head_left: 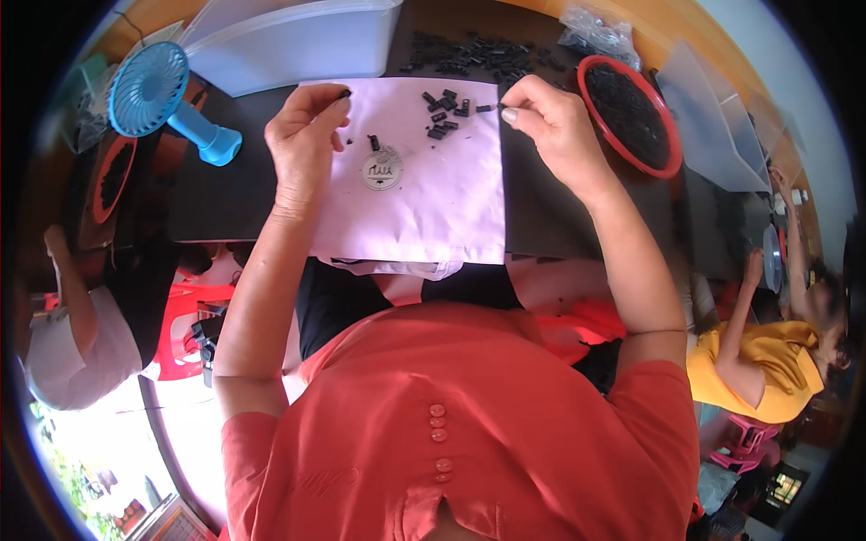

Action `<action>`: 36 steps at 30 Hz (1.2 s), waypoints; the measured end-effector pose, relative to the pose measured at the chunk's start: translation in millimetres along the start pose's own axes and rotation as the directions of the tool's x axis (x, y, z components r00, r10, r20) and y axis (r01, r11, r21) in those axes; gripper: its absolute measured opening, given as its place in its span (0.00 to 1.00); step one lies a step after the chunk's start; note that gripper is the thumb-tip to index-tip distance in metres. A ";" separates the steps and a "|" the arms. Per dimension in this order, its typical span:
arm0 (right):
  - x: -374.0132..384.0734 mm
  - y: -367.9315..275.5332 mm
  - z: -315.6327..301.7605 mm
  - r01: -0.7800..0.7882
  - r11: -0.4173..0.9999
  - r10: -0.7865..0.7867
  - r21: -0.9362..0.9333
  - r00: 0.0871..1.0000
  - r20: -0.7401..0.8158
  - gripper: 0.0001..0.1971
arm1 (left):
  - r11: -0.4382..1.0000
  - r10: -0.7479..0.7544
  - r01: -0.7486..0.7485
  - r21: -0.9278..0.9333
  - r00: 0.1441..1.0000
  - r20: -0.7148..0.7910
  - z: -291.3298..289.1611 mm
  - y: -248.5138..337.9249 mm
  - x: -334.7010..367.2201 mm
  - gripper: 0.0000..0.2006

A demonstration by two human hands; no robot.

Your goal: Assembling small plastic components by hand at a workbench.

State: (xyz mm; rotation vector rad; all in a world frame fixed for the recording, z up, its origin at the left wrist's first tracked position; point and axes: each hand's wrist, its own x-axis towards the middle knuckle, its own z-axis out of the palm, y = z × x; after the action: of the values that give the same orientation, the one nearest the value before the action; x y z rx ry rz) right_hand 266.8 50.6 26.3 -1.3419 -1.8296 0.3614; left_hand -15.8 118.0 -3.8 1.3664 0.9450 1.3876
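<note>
My left hand (305,135) is closed in a pinch above the left edge of a pale pink cloth (406,230). A small black piece (345,94) shows at its fingertips. Beyond the cloth's right edge, my right hand (561,131) is also pinched, and what is between its fingertips is too small to make out. Just left of those fingertips is a small black plastic part (484,108). Several similar black parts (442,117) lie in a loose group on the cloth. One single black part (374,142) sits apart, above the cloth's round printed emblem.
A red-rimmed basin (669,158) full of black pieces stands at right, beside a clear bin (722,126). More black parts (478,54) are scattered on the dark table behind. A translucent tub (298,54) and blue fan (185,113) stand left. People sit at both sides.
</note>
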 end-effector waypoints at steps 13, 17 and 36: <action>28.1 -47.4 36.1 -0.205 0.889 0.088 0.410 0.954 0.287 0.02 | 0.948 -0.285 0.305 -0.095 0.941 0.182 37.6 24.3 -31.7 0.06; 24.1 -44.4 47.6 -0.184 0.890 0.098 0.418 0.971 0.220 0.01 | 0.949 -0.288 0.307 -0.068 0.936 0.205 39.0 22.0 -35.6 0.07; 20.7 -33.0 54.1 0.378 0.925 -0.379 0.025 0.925 0.018 0.08 | 0.959 -0.248 0.274 -0.066 0.931 0.267 40.3 1.2 -35.0 0.06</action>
State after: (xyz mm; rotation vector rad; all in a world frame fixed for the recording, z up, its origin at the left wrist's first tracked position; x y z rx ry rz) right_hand 202.6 68.5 23.1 -0.9408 -2.0450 0.1883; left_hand 21.9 80.5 -8.8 1.2554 0.8362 1.0161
